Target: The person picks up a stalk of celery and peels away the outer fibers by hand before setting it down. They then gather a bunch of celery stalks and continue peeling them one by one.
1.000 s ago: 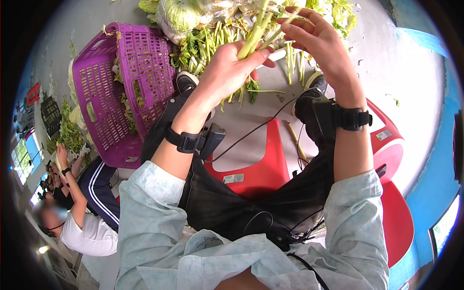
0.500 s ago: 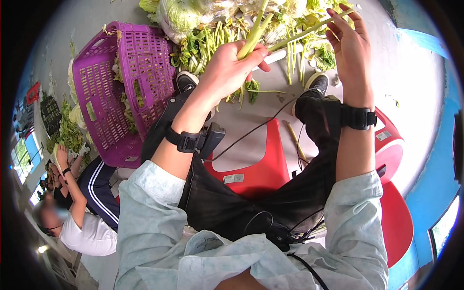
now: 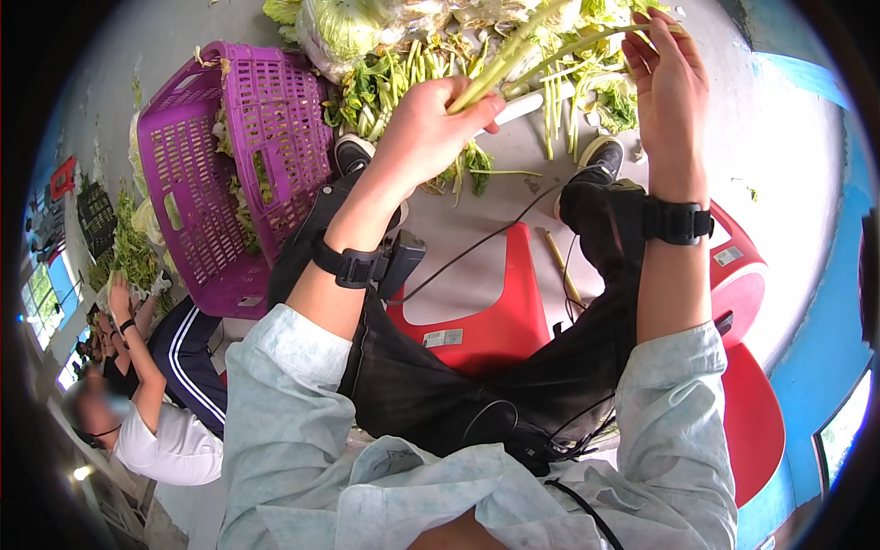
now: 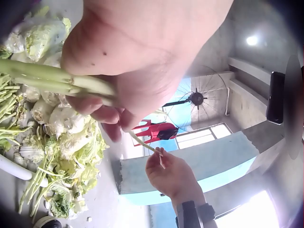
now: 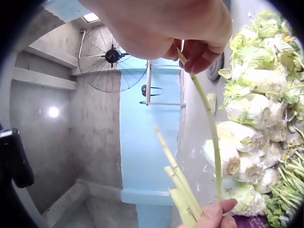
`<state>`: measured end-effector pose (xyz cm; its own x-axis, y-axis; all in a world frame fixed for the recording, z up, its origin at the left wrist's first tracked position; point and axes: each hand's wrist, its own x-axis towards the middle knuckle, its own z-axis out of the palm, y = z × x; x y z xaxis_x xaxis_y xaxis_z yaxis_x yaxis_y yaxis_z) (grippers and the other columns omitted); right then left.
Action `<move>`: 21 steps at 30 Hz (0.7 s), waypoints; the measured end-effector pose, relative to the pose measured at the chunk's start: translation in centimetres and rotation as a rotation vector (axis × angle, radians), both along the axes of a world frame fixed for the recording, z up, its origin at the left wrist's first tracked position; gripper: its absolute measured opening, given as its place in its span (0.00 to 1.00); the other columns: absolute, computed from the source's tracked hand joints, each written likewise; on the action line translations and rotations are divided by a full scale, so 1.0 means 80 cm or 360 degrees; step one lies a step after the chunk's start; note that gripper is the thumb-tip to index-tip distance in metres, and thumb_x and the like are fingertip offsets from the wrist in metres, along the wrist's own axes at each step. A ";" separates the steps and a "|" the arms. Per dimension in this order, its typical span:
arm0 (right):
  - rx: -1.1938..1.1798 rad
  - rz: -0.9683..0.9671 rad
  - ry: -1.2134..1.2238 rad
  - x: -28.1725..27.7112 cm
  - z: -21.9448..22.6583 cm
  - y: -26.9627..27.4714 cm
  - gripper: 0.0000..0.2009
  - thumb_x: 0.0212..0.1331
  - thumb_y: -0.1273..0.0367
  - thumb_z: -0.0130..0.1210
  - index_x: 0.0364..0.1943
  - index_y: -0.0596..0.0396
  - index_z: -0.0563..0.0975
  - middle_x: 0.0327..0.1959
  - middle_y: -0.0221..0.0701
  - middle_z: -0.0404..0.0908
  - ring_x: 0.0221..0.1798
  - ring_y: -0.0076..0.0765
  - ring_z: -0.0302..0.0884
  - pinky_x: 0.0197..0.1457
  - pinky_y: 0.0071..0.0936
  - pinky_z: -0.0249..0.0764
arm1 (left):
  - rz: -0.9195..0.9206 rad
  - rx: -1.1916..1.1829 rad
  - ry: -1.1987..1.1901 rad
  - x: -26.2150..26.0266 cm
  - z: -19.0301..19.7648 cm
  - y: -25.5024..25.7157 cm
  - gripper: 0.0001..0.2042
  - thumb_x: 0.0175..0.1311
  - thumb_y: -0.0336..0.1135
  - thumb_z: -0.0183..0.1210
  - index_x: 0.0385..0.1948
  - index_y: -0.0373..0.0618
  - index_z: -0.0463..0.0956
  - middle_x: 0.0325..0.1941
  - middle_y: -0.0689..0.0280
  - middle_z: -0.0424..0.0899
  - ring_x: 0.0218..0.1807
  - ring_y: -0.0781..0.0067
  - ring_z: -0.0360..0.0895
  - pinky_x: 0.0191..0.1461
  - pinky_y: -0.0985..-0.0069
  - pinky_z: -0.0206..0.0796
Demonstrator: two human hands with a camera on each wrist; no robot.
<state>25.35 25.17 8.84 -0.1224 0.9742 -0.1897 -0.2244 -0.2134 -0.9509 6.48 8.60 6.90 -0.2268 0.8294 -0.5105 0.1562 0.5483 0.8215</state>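
Observation:
My left hand (image 3: 431, 137) grips a small bunch of pale green celery stalks (image 3: 502, 62), their ends poking out past the thumb. One thinner celery stalk (image 5: 213, 128) runs from that hand across to my right hand (image 3: 674, 96), bowed slightly along its length. The right fingertips (image 5: 191, 62) pinch its far end, as the right wrist view shows. In the left wrist view the bunch (image 4: 57, 78) lies under the left palm, whose fingers curl round it. Part of the bunch is hidden inside the fist.
Cut stalks and leaves (image 3: 390, 101) lie on the floor ahead, beside wrapped cabbages (image 3: 339, 37) and a white tube-like piece (image 3: 524, 105). A purple basket (image 3: 247, 137) stands tilted at my left. Red stools (image 3: 486, 339) are below and right. Another person (image 3: 174, 440) sits at the left.
My right hand has moved right, away from the left hand, and the thin stalk now stretches between them. The bunch in my left hand has tipped to the right.

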 end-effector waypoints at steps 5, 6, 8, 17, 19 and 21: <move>-0.0212 -0.0038 0.0025 0.028 -0.022 0.027 0.12 0.70 0.75 0.52 0.55 0.63 0.75 0.51 0.39 0.83 0.50 0.33 0.79 0.57 0.29 0.79 | 0.0482 0.0279 -0.0113 -0.002 0.015 0.005 0.10 0.68 0.39 0.66 0.40 0.42 0.85 0.29 0.72 0.85 0.29 0.86 0.73 0.32 0.80 0.64; -0.0247 -0.0042 0.0023 0.032 -0.023 0.029 0.13 0.70 0.75 0.52 0.55 0.63 0.75 0.51 0.39 0.82 0.50 0.33 0.79 0.56 0.29 0.79 | 0.0547 0.0341 -0.0174 -0.004 0.016 0.005 0.09 0.68 0.38 0.66 0.40 0.41 0.85 0.30 0.72 0.85 0.29 0.86 0.72 0.32 0.80 0.64; -0.0269 0.0139 -0.0091 0.041 -0.026 0.033 0.13 0.70 0.74 0.52 0.55 0.62 0.76 0.50 0.38 0.83 0.50 0.33 0.80 0.56 0.28 0.79 | 0.0641 0.0388 -0.0306 -0.011 0.019 0.004 0.08 0.68 0.35 0.65 0.42 0.41 0.84 0.34 0.69 0.87 0.28 0.89 0.69 0.30 0.83 0.61; 0.0489 0.1149 -0.1504 0.022 -0.030 -0.004 0.16 0.67 0.66 0.58 0.58 0.50 0.80 0.51 0.34 0.87 0.56 0.34 0.84 0.62 0.29 0.75 | 0.0854 0.0408 -0.0529 -0.022 0.016 0.002 0.13 0.70 0.35 0.64 0.49 0.36 0.81 0.41 0.65 0.84 0.30 0.89 0.67 0.29 0.87 0.57; 0.0731 0.1219 -0.1458 0.009 -0.026 -0.024 0.17 0.66 0.65 0.60 0.59 0.48 0.80 0.53 0.34 0.86 0.59 0.39 0.82 0.66 0.35 0.73 | 0.0765 0.0388 -0.0509 -0.018 0.018 0.002 0.12 0.70 0.34 0.64 0.48 0.36 0.81 0.40 0.66 0.85 0.29 0.89 0.67 0.29 0.87 0.57; 0.0963 0.1077 -0.1379 -0.007 -0.012 -0.040 0.19 0.66 0.65 0.61 0.60 0.47 0.79 0.55 0.35 0.85 0.61 0.42 0.81 0.68 0.38 0.72 | 0.0616 0.0366 -0.0483 -0.015 0.020 0.003 0.12 0.70 0.34 0.64 0.48 0.36 0.82 0.39 0.67 0.85 0.29 0.89 0.67 0.30 0.87 0.57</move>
<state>24.81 21.95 7.86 -0.6901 0.7237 -0.0029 0.5062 0.4798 -0.7166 5.30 8.86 8.51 -0.4083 0.8127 -0.4156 -0.2844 0.3194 0.9039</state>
